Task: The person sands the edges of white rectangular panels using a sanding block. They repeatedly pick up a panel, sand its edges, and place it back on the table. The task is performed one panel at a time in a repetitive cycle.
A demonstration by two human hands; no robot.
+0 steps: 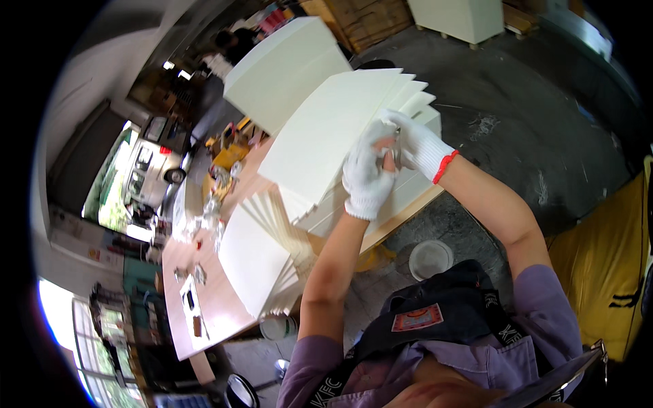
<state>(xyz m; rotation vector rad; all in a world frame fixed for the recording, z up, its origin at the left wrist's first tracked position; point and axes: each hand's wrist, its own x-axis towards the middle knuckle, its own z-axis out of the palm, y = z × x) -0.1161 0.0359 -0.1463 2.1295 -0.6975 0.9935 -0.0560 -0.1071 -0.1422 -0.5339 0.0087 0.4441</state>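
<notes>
My left hand point(369, 170), in a white knit glove with bare skin showing at some fingertips, is closed beside the near end of a fanned stack of white boards point(333, 129). Against it is my right hand point(423, 144), also gloved in white with a red cuff edge, its fingers bent. A small shiny metal piece point(398, 138) shows between the two hands; its kind is too small to tell. Whether the left fingers grip it too is hidden.
A second fanned stack of white boards point(253, 255) lies on the wooden table point(178, 330). Behind the first stack stands a large white block of boards point(286, 68). Below the table edge are a white bucket point(430, 260) and another pail point(277, 328). Yellow sheeting point(602, 258) hangs at right.
</notes>
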